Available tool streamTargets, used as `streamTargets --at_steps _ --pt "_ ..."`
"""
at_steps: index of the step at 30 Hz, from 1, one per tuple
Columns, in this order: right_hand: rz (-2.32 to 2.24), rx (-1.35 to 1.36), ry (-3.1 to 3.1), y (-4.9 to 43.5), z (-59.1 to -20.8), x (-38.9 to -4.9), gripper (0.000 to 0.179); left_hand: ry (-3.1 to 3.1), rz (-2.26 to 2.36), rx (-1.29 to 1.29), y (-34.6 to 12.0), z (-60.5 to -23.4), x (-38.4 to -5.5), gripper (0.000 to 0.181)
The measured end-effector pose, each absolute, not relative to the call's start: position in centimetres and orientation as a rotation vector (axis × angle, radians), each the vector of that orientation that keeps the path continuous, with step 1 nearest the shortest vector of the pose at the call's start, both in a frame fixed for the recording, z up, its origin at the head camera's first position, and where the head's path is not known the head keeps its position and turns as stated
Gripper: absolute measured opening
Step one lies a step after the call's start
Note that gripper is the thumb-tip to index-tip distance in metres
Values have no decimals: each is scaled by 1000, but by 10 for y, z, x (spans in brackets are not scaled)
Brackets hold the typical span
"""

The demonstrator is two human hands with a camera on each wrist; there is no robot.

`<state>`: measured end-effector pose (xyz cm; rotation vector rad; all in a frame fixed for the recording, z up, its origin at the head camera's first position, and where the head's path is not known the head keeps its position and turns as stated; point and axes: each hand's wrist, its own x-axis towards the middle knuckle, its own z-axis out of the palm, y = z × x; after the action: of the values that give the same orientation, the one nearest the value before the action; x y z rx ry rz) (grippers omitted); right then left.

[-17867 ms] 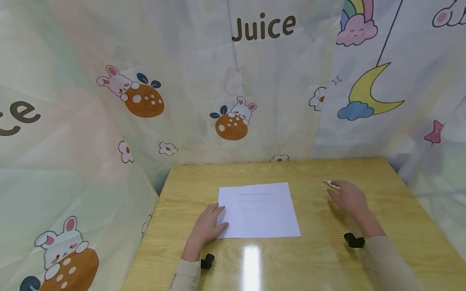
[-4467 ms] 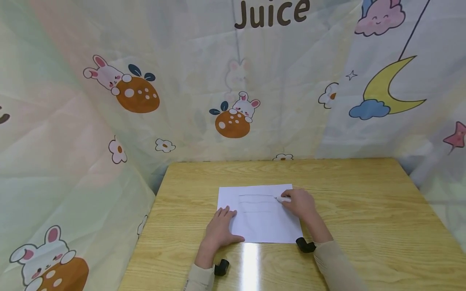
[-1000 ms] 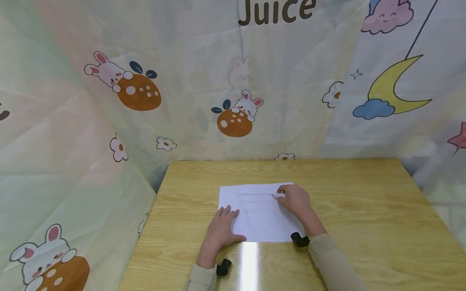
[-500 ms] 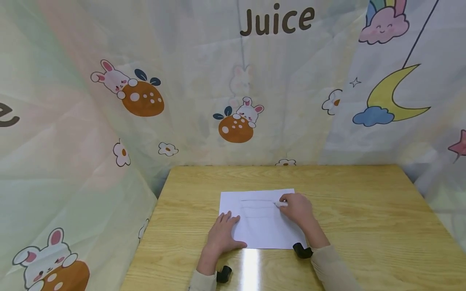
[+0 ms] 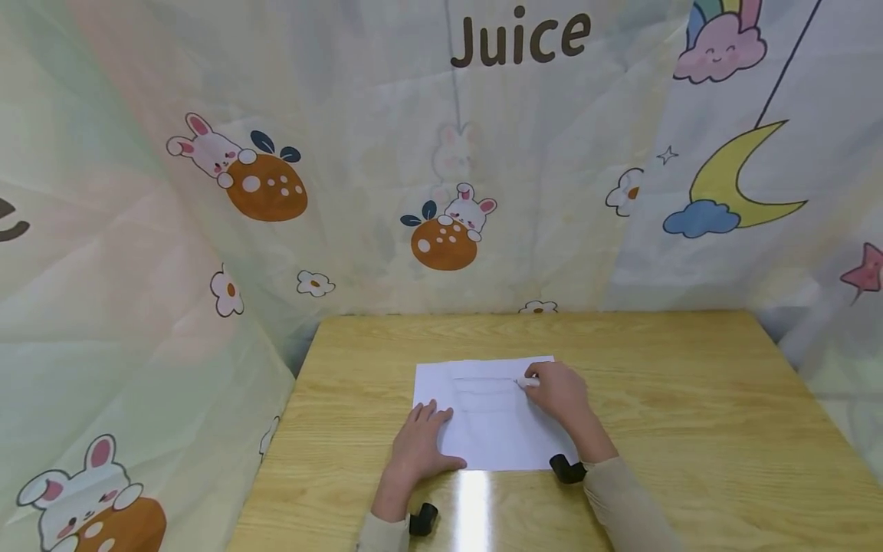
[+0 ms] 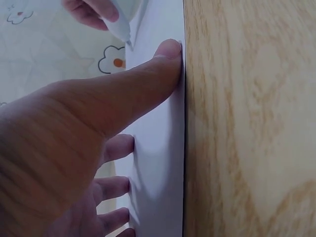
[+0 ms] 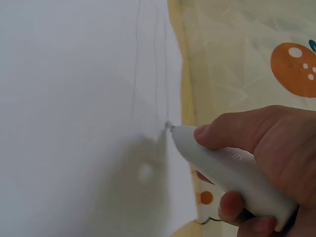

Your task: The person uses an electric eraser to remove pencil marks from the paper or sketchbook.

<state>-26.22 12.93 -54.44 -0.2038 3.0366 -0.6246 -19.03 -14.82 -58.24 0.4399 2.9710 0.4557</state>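
A white sheet of paper with three thin, roughly parallel lines lies on the wooden table. My left hand rests on its left part, fingers spread; in the left wrist view the thumb presses near the sheet's edge. Between thumb and fingers, my right hand grips a thick white correction pen with a narrow metal tip. That tip touches the paper near the right end of the top line. Part of the pen's body is hidden by the right hand.
Behind the wooden table hangs a pale curtain printed with rabbits, flowers and a moon. Black camera mounts sit at both wrists. A bright reflection crosses the table in front of the paper.
Earlier the right hand was off to the right with the pen; it has come over the paper. The left hand has slid further onto the sheet. Over the last second both stay nearly in place.
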Motion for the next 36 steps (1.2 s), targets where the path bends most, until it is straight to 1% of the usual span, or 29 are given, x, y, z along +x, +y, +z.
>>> streamTargets --at_steps 9,14,20,25,36 --pt "-596 -191 3060 127 -547 -263 18 2968 462 431 -149 -580 -192 92" --pt "-641 -230 3078 126 -549 -263 18 2969 456 438 -148 -579 -191 92" --pt "-613 -183 3064 127 -547 -260 18 2967 444 431 -147 -580 -191 93" --pt "-659 -224 3086 125 -547 -262 17 2967 449 422 -148 -579 -191 93" --pt "-679 -186 3085 125 -553 -258 18 2959 453 426 -148 -580 -189 94"
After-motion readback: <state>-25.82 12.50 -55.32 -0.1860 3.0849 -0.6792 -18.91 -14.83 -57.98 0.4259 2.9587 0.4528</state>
